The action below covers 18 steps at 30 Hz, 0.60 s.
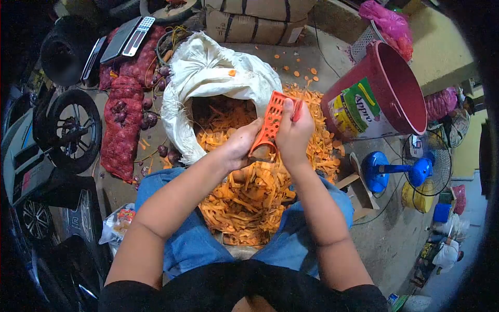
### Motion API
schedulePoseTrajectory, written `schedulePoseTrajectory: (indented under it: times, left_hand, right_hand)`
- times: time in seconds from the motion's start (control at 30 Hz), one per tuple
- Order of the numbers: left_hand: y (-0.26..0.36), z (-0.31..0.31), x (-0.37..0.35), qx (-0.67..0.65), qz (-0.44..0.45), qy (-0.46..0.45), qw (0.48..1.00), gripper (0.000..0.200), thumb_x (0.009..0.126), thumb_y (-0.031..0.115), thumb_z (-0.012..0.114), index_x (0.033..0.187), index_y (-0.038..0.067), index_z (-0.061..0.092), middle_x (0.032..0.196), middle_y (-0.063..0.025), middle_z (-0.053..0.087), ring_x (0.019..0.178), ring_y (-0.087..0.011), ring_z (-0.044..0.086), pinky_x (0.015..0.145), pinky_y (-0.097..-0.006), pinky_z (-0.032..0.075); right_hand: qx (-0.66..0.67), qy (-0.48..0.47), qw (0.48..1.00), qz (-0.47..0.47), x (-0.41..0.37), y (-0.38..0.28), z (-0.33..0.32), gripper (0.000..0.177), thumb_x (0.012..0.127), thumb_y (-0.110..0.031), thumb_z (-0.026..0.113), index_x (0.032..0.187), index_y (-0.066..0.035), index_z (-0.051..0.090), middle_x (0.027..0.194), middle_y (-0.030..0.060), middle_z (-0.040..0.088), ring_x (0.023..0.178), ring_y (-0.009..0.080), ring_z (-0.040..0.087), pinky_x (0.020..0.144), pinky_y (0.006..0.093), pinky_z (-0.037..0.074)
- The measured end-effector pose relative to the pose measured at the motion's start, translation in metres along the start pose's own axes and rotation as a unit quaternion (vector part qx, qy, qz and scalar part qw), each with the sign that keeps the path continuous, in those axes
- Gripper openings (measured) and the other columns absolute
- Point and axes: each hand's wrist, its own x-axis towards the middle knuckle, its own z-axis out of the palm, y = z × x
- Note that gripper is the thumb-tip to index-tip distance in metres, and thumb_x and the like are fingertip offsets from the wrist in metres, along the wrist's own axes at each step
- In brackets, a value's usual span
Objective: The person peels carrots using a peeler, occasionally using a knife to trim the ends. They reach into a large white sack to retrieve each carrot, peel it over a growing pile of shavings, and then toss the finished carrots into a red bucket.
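Note:
An orange-red plastic grater with rows of holes is held up between my two hands, tilted, over a heap of orange peelings. My left hand is closed on its lower left edge. On the other side my right hand grips it, thumb laid along the top face. A small red piece sticks out by the right fingers; I cannot tell what it is. Carrot peelings pile up between my knees. Just beyond the hands, a white woven sack gapes with more orange shreds inside.
To the right stands a tall dark red bucket with a label. A blue fan and a cardboard box are near it. Red mesh sacks of onions lie at the left, beside a motorbike wheel. Carrot slices dot the floor.

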Motion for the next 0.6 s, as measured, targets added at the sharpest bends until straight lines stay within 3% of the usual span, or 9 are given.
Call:
schedulePoseTrajectory:
  times: [0.03,0.1,0.2,0.23,0.33,0.4,0.5,0.53,0.6]
  left_hand:
    - [-0.001,-0.001,-0.001,0.000,0.000,0.000,1.000,0.035,0.085,0.033,0.026,0.100,0.009,0.047,0.084,-0.0035,0.056,0.063,-0.0121,0.056,0.055,-0.0281,0.049]
    - [-0.003,-0.004,-0.002,0.060,-0.051,-0.063,0.995,0.035,0.086,0.033,0.028,0.101,0.008,0.046,0.083,-0.0032,0.055,0.063,-0.0111,0.054,0.054,-0.0263,0.048]
    - [-0.014,0.003,-0.013,0.111,-0.080,-0.043,0.990,0.035,0.085,0.034,0.031,0.102,0.007,0.045,0.083,-0.0038,0.054,0.064,-0.0105,0.053,0.053,-0.0245,0.047]
    - [-0.008,0.008,-0.019,0.136,-0.083,-0.070,0.985,0.037,0.084,0.037,0.032,0.104,0.008,0.044,0.085,-0.0052,0.054,0.068,-0.0116,0.053,0.052,-0.0252,0.047]
    - [-0.001,0.011,-0.018,0.014,-0.109,-0.036,0.993,0.038,0.083,0.038,0.032,0.104,0.008,0.045,0.087,-0.0061,0.054,0.069,-0.0130,0.054,0.052,-0.0266,0.048]
    - [0.000,-0.003,-0.012,0.003,-0.119,-0.057,0.991,0.038,0.084,0.038,0.032,0.103,0.008,0.045,0.087,-0.0062,0.054,0.070,-0.0142,0.055,0.051,-0.0279,0.048]
    - [-0.001,-0.006,-0.011,0.040,-0.119,-0.045,0.991,0.040,0.084,0.039,0.030,0.103,0.007,0.045,0.088,-0.0065,0.054,0.068,-0.0149,0.056,0.051,-0.0292,0.049]
    - [-0.001,-0.009,-0.008,0.040,-0.120,-0.045,0.991,0.040,0.084,0.039,0.030,0.103,0.007,0.045,0.088,-0.0065,0.054,0.068,-0.0149,0.056,0.051,-0.0292,0.049]
    - [0.001,-0.012,-0.006,-0.034,-0.126,-0.118,0.984,0.040,0.084,0.038,0.030,0.102,0.006,0.045,0.088,-0.0063,0.054,0.068,-0.0151,0.056,0.051,-0.0283,0.049]
  right_hand:
    - [-0.007,0.018,1.000,0.011,0.005,0.000,-0.001,0.021,0.080,-0.017,0.044,0.068,-0.001,0.046,0.059,0.0090,0.047,0.054,0.0162,0.043,0.052,0.0298,0.036]
    - [0.009,0.132,0.989,-0.071,0.029,0.016,-0.010,0.022,0.079,-0.017,0.044,0.067,0.000,0.046,0.060,0.0106,0.048,0.054,0.0215,0.044,0.052,0.0311,0.036]
    - [-0.062,0.269,0.961,0.000,0.078,0.084,-0.042,0.021,0.079,-0.017,0.045,0.071,0.003,0.048,0.062,0.0123,0.050,0.056,0.0203,0.045,0.054,0.0319,0.037]
    - [-0.055,0.238,0.968,0.061,0.079,0.078,-0.054,0.023,0.080,-0.018,0.044,0.075,0.004,0.049,0.063,0.0119,0.051,0.057,0.0188,0.046,0.054,0.0312,0.037]
    - [0.067,0.265,0.957,0.091,0.072,0.054,-0.049,0.025,0.081,-0.019,0.044,0.074,0.005,0.048,0.063,0.0097,0.050,0.056,0.0181,0.045,0.054,0.0314,0.036]
    - [0.041,0.266,0.960,0.073,0.064,0.039,-0.045,0.025,0.082,-0.020,0.043,0.074,0.003,0.047,0.063,0.0053,0.048,0.055,0.0139,0.043,0.053,0.0297,0.035]
    - [0.247,0.242,0.931,0.114,0.064,0.034,-0.045,0.023,0.082,-0.021,0.043,0.078,0.001,0.048,0.065,0.0008,0.046,0.056,0.0089,0.040,0.051,0.0250,0.034]
    - [0.247,0.242,0.931,0.114,0.066,0.037,-0.048,0.023,0.082,-0.021,0.043,0.078,0.001,0.048,0.065,0.0008,0.046,0.056,0.0089,0.040,0.051,0.0250,0.034]
    - [0.239,0.274,0.923,0.130,0.068,0.034,-0.050,0.021,0.082,-0.020,0.044,0.077,0.001,0.047,0.066,0.0006,0.046,0.056,0.0082,0.040,0.051,0.0240,0.034]
